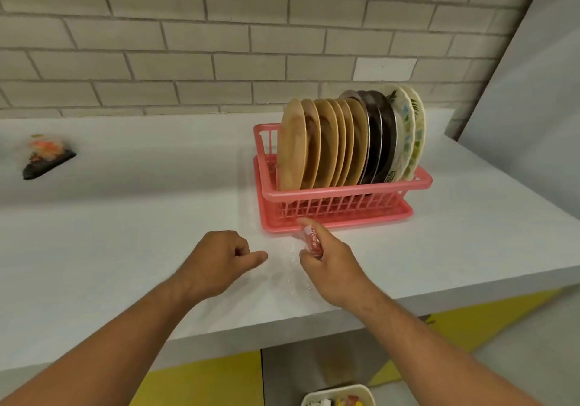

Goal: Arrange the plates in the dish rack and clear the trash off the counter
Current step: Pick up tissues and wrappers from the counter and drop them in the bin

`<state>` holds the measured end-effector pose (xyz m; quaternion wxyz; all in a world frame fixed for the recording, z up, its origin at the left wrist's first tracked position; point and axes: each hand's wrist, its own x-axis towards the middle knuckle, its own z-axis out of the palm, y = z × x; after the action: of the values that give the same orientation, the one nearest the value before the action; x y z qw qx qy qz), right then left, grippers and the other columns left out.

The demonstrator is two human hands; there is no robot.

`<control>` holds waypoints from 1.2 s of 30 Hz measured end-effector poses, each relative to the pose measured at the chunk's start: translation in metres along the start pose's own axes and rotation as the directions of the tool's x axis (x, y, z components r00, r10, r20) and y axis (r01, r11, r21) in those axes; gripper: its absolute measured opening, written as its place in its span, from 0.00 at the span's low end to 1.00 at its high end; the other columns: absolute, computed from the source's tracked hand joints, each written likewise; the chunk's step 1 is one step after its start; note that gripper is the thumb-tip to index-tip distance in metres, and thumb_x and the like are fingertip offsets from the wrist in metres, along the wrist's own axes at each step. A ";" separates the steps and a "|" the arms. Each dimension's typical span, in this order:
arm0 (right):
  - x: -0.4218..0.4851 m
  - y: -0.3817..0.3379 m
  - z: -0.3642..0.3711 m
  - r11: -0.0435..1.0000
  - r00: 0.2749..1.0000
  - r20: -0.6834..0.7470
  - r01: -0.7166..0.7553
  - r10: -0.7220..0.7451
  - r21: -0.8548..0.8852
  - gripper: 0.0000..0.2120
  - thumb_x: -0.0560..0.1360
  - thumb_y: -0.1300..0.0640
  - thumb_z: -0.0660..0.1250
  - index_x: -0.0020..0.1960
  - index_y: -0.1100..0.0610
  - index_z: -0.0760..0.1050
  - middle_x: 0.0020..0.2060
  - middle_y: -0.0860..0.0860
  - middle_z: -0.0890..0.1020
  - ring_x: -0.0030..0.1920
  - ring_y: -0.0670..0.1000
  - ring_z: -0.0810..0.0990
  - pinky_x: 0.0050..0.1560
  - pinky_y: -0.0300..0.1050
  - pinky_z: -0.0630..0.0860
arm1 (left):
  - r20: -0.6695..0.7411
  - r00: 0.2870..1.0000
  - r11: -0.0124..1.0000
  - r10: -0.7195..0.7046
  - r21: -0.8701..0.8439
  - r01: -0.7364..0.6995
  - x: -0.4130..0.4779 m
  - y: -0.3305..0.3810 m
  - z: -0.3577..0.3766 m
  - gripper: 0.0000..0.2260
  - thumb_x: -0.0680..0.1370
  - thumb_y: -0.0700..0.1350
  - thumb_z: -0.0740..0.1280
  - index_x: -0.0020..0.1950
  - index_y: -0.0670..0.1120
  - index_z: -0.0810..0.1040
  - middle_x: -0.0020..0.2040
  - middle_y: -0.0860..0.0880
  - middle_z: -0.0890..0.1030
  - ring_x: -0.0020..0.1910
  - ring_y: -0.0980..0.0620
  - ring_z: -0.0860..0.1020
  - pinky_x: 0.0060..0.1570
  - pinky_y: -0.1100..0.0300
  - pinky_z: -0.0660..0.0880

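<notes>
A pink dish rack [345,192] stands on the white counter [141,217], filled with several upright plates: tan ones [293,148] at the left, dark ones [381,141] in the middle, patterned white ones [411,135] at the right. My right hand [329,261] is just in front of the rack, pinching a clear plastic wrapper with a pink printed strip [312,242]; the wrapper trails onto the counter. My left hand [219,261] hovers beside it, fingers curled with nothing in them. A crumpled black and orange wrapper [47,157] lies far left.
A brick-tiled wall [219,44] runs behind the counter. The counter ends at a slanted wall [533,91] on the right. Below the counter's front edge are yellow cabinet fronts [204,380] and a white bin [339,397] holding scraps.
</notes>
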<state>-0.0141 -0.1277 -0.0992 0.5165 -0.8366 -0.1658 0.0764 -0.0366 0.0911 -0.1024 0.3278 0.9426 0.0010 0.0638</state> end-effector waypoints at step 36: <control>-0.203 0.209 -0.035 0.847 0.850 -0.261 -0.507 0.458 -0.164 0.25 0.78 0.37 0.44 0.36 0.48 0.70 0.37 0.49 0.77 0.43 0.54 0.75 0.44 0.49 0.70 | 0.416 0.840 0.888 -0.350 -0.138 0.438 -0.180 0.026 0.251 0.05 0.79 0.39 0.57 0.47 0.48 0.70 0.38 0.49 0.75 0.35 0.51 0.71 0.33 0.60 0.67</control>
<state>-0.1520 -0.3158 -0.2777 0.3962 -0.9078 0.0993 0.0954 -0.1854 -0.0918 -0.3025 0.4337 0.8720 0.1253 -0.1893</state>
